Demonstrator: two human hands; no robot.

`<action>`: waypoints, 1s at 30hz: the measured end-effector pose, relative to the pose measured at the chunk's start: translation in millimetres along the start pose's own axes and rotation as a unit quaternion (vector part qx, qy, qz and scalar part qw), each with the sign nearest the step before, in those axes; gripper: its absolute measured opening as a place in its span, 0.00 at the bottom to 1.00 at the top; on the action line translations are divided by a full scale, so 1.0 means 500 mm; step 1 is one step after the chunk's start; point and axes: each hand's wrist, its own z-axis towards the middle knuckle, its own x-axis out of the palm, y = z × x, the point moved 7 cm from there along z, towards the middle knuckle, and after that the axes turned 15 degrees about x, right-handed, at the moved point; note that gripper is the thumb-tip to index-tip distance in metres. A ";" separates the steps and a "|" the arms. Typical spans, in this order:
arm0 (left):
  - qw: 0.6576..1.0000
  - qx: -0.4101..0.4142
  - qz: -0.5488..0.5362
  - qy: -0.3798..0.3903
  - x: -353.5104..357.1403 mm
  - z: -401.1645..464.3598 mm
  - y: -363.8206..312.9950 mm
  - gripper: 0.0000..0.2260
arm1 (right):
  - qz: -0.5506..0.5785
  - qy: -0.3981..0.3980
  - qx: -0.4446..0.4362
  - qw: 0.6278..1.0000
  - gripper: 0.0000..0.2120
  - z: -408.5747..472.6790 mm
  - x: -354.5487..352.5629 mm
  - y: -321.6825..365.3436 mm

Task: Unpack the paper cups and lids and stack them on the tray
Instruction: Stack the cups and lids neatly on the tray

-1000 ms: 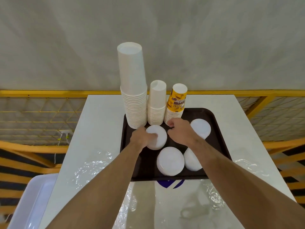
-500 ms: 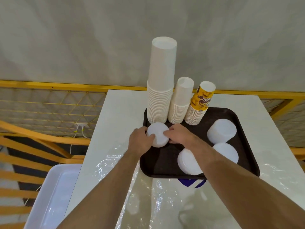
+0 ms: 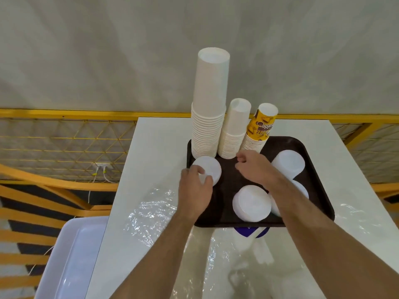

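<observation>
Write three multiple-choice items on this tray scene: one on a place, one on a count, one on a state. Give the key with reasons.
1. Where does the printed yellow cup stack stand among the three cup stacks?
A. far left
B. middle
C. far right

2. How many stacks of white lids lie on the tray?
A. two
B. four
C. six

3. What is the left hand doing?
A. holding a lid stack
B. lying flat on the table
C. lifting the tallest cup stack

Key: C, it stands right of both white cup stacks; B, one at the left hand, one far right, two near the front edge; A, its fingers curl round the lid stack's edge, while the right hand hangs empty above the tray.
</observation>
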 end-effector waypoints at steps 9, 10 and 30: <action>0.980 -0.052 0.003 0.193 0.208 -0.075 -0.028 0.30 | 0.017 -0.022 0.007 1.000 0.25 -0.095 -0.014 -0.114; 0.980 -0.053 0.014 0.190 0.212 -0.076 -0.027 0.29 | 0.012 -0.026 0.004 1.000 0.26 -0.101 -0.005 -0.118; 0.991 -0.055 -0.044 0.115 0.044 -0.146 0.005 0.22 | 0.121 0.036 0.067 0.990 0.20 -0.087 0.140 -0.149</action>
